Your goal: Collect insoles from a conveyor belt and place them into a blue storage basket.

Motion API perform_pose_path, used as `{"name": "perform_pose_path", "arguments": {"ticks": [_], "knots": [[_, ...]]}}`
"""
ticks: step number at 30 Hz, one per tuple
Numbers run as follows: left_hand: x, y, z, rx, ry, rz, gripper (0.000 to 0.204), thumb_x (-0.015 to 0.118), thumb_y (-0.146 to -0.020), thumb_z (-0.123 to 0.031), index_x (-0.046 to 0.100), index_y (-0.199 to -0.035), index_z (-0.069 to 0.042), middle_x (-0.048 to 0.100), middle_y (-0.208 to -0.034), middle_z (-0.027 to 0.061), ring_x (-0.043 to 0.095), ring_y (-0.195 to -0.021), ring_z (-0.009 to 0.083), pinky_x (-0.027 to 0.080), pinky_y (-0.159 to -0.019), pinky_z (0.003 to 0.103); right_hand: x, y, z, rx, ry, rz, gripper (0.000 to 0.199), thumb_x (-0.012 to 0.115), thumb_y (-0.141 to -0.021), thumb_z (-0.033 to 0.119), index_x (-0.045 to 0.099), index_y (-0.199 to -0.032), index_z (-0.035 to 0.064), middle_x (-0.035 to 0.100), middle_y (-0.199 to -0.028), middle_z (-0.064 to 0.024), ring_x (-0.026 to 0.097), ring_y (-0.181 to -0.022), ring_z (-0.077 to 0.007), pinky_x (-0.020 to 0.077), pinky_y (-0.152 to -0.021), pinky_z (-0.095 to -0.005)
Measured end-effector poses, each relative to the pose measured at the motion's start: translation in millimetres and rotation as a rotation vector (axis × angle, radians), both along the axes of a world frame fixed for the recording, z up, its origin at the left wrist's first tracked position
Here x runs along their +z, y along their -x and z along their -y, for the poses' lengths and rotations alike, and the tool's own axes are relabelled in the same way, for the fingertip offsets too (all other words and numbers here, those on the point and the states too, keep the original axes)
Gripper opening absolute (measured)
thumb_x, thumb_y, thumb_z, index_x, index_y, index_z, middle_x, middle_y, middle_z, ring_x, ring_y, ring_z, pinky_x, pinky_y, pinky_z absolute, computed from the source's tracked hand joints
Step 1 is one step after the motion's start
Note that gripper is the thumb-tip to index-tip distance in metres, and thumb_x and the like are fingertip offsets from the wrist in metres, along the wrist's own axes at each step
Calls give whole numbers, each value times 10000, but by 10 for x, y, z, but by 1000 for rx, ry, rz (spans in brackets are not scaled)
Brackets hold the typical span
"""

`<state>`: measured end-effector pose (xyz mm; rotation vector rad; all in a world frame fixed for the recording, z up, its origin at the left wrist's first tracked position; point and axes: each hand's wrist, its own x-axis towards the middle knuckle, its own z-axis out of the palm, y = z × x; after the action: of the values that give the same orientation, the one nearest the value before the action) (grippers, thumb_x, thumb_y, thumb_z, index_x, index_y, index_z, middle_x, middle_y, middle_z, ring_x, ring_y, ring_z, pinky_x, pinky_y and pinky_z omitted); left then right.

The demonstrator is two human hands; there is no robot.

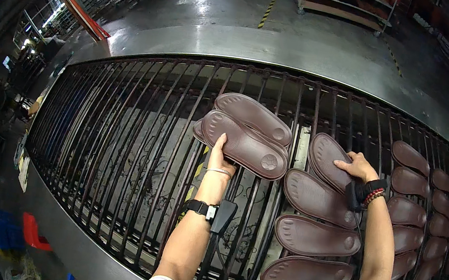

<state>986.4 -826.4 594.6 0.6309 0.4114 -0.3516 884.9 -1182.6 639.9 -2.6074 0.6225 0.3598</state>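
Brown shoe soles lie in columns across the bars of a metal rack. My left hand (222, 160) grips a sole (244, 143), its thumb on the ridged face and its fingers underneath. Behind that one lies another sole (253, 116), with the edge of a further one peeking out at the left; whether my fingers also hold these is hidden. To the right, my right hand (361, 167) is closed on the edge of a sole (325, 151) at the far end of a column, which seems to overlap another. Nearer me in this column is a sole (318, 239) lying flat.
Further columns of soles (410, 183) cover the rack's right side. A steel frame edge (211, 40) borders the barred rack (135, 143). A wheeled shelf cart (348, 6) stands beyond on the floor. A red plastic object (34, 231) sits below at the left.
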Motion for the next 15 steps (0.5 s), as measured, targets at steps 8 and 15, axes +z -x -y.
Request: {"name": "perform_pose_path", "arguments": {"ticks": [8, 15], "knots": [[390, -38, 197, 86, 70, 155, 527, 579, -767, -337, 427, -1192, -66, 467, -1180, 106, 434, -1068, 255, 323, -942, 408, 521, 287, 214, -4, -568, -75, 564, 667, -694, 385, 553, -1055, -34, 607, -908, -120, 562, -827, -188, 435, -746, -278], [136, -678, 444, -11, -297, 36, 614, 605, -702, -429, 442, -1197, -105, 428, -1254, 55, 344, -1172, 225, 124, -997, 449, 17, 350, -580, 404, -403, -312, 775, 632, -668, 503, 425, -1191, -30, 496, -1144, -207, 492, -1047, -295, 382, -883, -327]]}}
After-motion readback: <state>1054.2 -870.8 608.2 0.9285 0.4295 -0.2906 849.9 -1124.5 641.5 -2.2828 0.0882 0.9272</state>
